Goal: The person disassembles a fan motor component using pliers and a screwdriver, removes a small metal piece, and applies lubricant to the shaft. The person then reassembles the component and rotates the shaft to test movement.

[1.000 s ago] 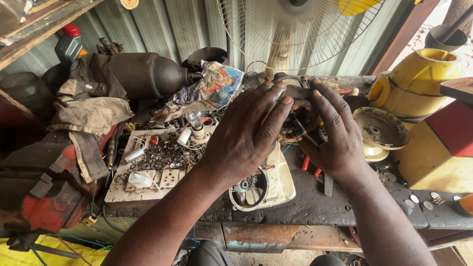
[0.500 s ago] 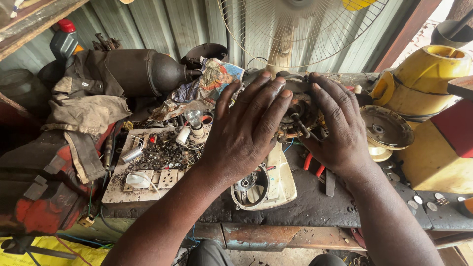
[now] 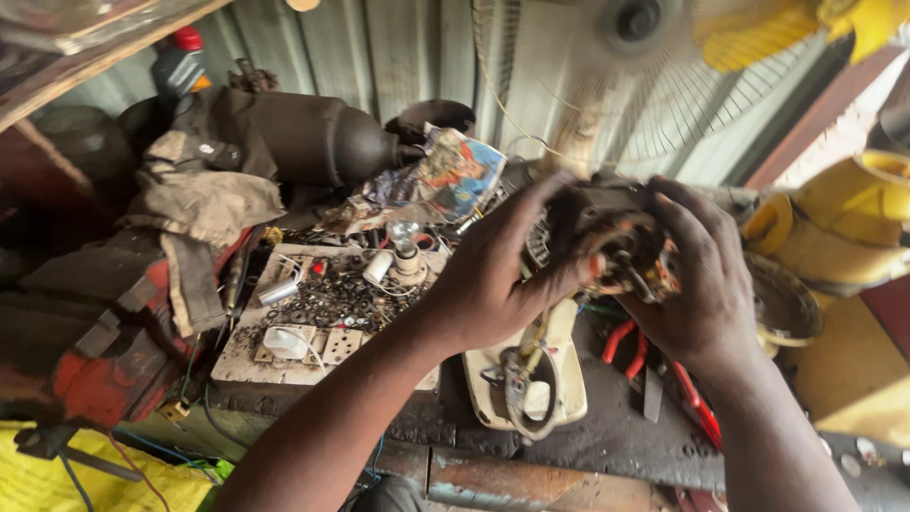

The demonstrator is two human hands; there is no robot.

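Looking through the head view, I see my left hand [image 3: 493, 275] and right hand [image 3: 706, 284] both clasping a small dark motor [image 3: 607, 232], raised above the workbench [image 3: 616, 436]. Below it lies a cream housing [image 3: 531, 379]. Left of that sits a tray of washers [image 3: 322, 313]. Red-handled pliers [image 3: 626, 346] lie beneath the right hand.

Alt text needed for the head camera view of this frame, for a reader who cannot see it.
Two bare hands, left hand and right hand, grip a small electric motor above a cluttered, grimy workbench. Below lie a cream plastic housing, red-handled pliers and a tray of small parts; a fan grille stands behind.
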